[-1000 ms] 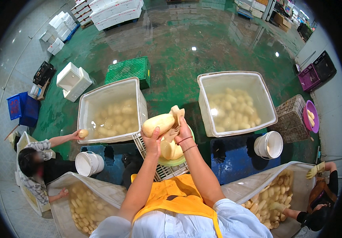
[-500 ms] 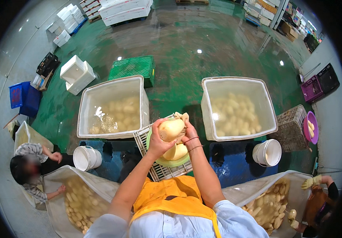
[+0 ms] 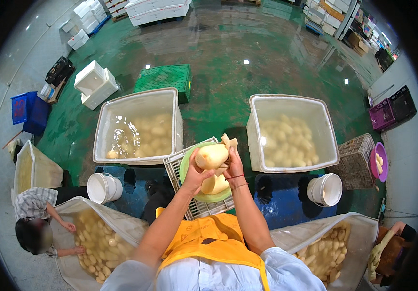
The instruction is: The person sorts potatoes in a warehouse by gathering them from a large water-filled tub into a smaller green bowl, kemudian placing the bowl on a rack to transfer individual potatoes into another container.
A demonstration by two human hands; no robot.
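My left hand [image 3: 193,180] grips a large, smooth, pale yellow, oblong root vegetable [image 3: 212,156], its fingers wrapped round the left side. A limp beige cloth [image 3: 229,141] is bunched in my right hand [image 3: 235,167], closed against the vegetable's right side. Part of that hand's grip is hidden behind the vegetable. Beneath them a light green bowl [image 3: 185,168] holds at least one similar pale root vegetable [image 3: 214,185]. The bowl rests on a whitish slatted crate [image 3: 172,170].
Ahead stand two water-filled tubs [image 3: 176,123] [image 3: 333,131] of pale vegetables. White buckets [image 3: 103,188] [image 3: 326,190] flank me. Nearer tubs [image 3: 126,220] [image 3: 286,236] hold more vegetables. A person [image 3: 37,220] works at left, another [image 3: 388,252] at right.
My hands stay above the bowl, still holding the vegetable and cloth, with a slight shift. The person at left has leaned nearer the tub; the one at right has drawn a hand back.
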